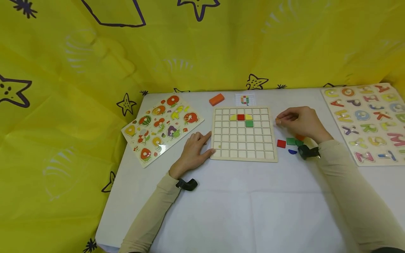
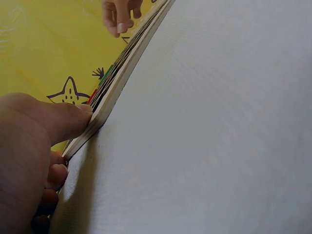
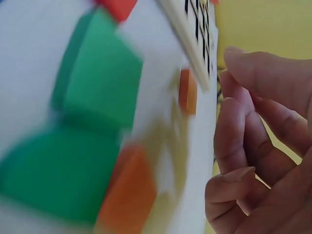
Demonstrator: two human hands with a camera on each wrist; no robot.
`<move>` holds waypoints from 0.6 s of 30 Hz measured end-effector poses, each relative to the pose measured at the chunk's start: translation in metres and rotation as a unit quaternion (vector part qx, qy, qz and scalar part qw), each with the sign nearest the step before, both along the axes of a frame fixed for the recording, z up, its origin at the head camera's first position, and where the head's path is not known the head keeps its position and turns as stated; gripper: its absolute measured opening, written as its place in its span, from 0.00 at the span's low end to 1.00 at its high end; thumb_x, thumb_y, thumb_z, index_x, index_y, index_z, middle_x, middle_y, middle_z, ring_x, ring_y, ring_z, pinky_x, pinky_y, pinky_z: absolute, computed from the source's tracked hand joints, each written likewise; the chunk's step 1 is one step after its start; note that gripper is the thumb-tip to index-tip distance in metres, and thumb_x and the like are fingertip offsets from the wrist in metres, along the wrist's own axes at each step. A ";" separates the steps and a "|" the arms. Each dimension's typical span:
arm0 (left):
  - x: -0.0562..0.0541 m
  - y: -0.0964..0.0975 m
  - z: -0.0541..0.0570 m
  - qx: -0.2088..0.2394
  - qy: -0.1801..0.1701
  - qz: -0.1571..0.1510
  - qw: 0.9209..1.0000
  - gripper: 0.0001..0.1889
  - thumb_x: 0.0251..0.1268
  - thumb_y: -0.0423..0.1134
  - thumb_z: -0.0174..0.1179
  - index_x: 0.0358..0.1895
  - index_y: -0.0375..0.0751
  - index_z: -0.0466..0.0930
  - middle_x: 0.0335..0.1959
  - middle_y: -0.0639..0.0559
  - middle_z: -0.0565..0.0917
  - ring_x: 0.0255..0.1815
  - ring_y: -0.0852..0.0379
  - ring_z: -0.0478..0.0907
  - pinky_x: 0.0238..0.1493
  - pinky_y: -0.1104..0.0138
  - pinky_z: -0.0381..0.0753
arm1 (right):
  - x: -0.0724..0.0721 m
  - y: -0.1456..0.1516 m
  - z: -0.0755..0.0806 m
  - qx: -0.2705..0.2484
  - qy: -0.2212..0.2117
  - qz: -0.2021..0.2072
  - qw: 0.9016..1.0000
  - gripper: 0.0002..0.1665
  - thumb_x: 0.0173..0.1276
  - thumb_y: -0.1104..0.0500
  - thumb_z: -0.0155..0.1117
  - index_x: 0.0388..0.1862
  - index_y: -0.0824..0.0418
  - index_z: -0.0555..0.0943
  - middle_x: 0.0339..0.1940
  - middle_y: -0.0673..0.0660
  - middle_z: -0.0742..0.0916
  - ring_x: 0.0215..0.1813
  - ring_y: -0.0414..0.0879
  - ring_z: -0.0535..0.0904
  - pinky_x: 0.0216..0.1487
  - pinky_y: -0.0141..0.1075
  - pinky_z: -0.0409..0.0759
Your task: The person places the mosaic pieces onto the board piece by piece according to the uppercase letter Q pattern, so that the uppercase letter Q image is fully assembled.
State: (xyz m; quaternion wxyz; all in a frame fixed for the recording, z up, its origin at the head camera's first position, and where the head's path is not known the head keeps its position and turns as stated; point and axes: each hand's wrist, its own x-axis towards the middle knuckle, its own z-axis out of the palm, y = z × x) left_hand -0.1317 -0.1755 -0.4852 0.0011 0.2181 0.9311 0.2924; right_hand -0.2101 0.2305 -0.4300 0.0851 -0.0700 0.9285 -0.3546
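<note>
A wooden grid board [image 1: 242, 144] lies on the table, with a red square [image 1: 240, 117], a green square [image 1: 249, 123] and two yellow pieces on it. My left hand [image 1: 194, 151] rests at its left edge, thumb and index finger spread and touching the rim. At the board's right, my right hand [image 1: 300, 121] hovers with bent fingers over a small orange piece [image 3: 188, 92]. In the right wrist view that piece lies on the table, apart from the fingertips, and nothing shows between thumb and fingers.
Near the right wrist lie a red square [image 1: 281, 143], green pieces [image 1: 290, 141], a blue half-round piece [image 1: 292, 151] and another orange piece [image 3: 129, 195]. Behind the board are an orange block [image 1: 216, 99] and a pattern card [image 1: 245, 100]. A fruit puzzle [image 1: 164, 130] and letter puzzle [image 1: 364, 133] flank it.
</note>
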 end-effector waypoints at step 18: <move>0.002 0.001 0.003 0.008 -0.011 0.005 1.000 0.37 0.72 0.47 0.67 0.80 0.36 0.68 0.43 0.45 0.73 0.41 0.50 0.63 0.46 0.61 0.59 | 0.024 0.034 -0.001 0.056 -0.064 0.082 0.993 0.20 0.65 0.49 0.81 0.48 0.61 0.92 0.36 0.52 0.91 0.37 0.42 0.80 0.37 0.31 0.76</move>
